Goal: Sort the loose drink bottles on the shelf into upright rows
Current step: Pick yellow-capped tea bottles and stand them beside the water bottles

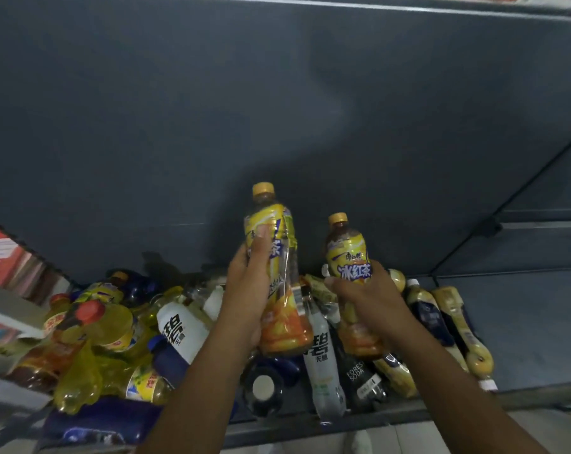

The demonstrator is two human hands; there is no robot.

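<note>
Left hand (248,290) and right hand (369,296) each have fingers wrapped round an upright yellow-capped iced tea bottle (274,267), second one (349,257), above the shelf (523,322) heap; setting them onto toppled bottles (320,362) risks tipping.

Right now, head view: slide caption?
Left hand grips left bottle, right hand grips right bottle, upright above the shelf pile.

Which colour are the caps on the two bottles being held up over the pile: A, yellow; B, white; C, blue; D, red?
A: the left hand grips a tea bottle and the right hand a second tea bottle, both with yellow caps.
</note>
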